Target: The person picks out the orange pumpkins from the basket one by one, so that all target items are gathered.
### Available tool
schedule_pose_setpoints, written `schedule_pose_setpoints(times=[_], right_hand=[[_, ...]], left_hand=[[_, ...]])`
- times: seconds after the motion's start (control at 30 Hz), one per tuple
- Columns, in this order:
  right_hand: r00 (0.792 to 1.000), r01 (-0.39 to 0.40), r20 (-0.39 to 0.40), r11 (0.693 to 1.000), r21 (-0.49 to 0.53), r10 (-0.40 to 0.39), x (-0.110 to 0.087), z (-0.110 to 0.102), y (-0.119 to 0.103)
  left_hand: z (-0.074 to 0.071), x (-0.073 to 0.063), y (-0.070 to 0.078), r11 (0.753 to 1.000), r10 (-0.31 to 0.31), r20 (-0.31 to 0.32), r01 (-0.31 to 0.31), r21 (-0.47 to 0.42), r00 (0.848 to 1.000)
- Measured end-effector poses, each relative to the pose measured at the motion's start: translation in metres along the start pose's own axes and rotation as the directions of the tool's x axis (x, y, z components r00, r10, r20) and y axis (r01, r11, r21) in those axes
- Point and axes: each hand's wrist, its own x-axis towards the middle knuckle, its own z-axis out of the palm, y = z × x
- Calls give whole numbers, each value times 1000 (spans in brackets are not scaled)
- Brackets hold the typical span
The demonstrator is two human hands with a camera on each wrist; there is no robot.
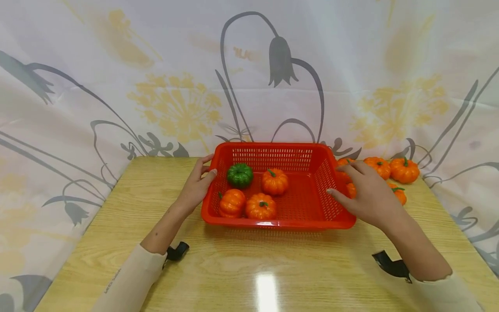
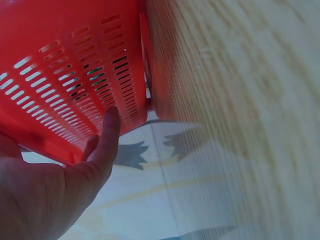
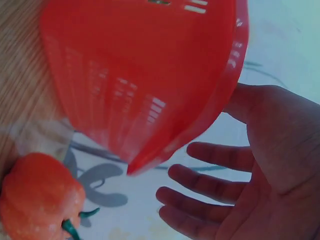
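Left hand [image 1: 196, 185] grips the left rim of the red basket [image 1: 278, 223]; right hand [image 1: 368, 197], fingers spread, has its thumb over the right rim. Contents: three orange pumpkins [image 1: 260, 207], one green pumpkin [image 1: 239, 175]. Loose pumpkins [image 1: 404, 170] lie beyond, right.

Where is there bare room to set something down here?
The table is bare left of the red basket, between the left forearm and the table's left edge, and in front, between the forearms. Inside, there's room between the orange pumpkins and the right wall. It's crowded in the basket's left half and by the right hand, where more pumpkins cluster.
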Motion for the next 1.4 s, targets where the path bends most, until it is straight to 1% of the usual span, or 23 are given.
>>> schedule_pose_setpoints(times=[0.2, 0.43, 0.8, 1.07, 1.2, 1.4], right_hand=[[998, 59, 13, 998, 4, -59, 7, 6, -16], [996, 46, 74, 999, 2, -46, 19, 16, -26], [987, 69, 143, 997, 31, -72, 37, 36, -42], [979, 102, 170, 994, 42, -108, 50, 41, -53], [977, 89, 190, 995, 43, -95, 57, 43, -56], [971, 46, 232, 997, 57, -58, 66, 44, -61]], left_hand=[[-1, -1, 1, 1000, -4, 2, 4, -9, 1000], [-1, -1, 1, 1000, -5, 5, 5, -11, 1000], [0, -2, 3, 1000, -7, 10, 7, -6, 1000], [0, -1, 2, 1000, -3, 13, 4, -14, 1000], [0, -1, 1, 1000, -4, 11, 4, -12, 1000], [1, -2, 2, 1000, -2, 13, 2, -9, 1000]])
